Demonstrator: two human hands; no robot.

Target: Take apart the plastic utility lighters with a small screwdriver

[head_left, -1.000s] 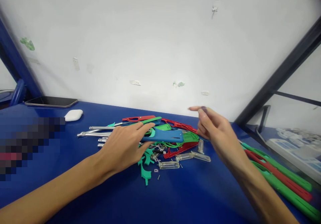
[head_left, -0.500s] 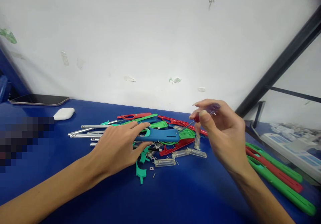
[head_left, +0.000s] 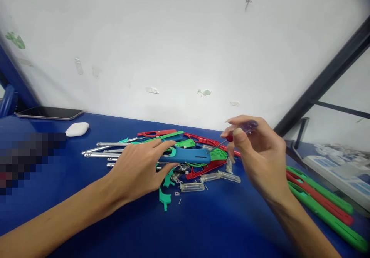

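My left hand [head_left: 143, 163] is closed around a blue gas lighter [head_left: 190, 155], thumb below and fingers above, its wide end facing right. Between the fingertips of my right hand [head_left: 260, 146] is a screwdriver [head_left: 249, 126] with a purple and red handle. Its thin shaft slants down to the left, and the tip meets the lighter near its right end. Below lie green triggers [head_left: 165, 199], clear fuel tanks [head_left: 192, 187] and a small screw [head_left: 179, 201]. Red casing halves [head_left: 206, 169] and a green casing half [head_left: 218, 154] lie behind and beside the lighter.
Metal lighter tubes [head_left: 108, 155] stick out left of the pile. A phone [head_left: 49, 113] and a white earbud case [head_left: 77, 129] lie at the back left. Several green and red lighter casings [head_left: 326, 211] lie at the right, near a white tray [head_left: 338, 169]. A wall [head_left: 173, 50] stands behind.
The whole view has shifted slightly, so things sit a little farther right. Both hands keep their grips, and the screwdriver tip stays at the lighter's right end.
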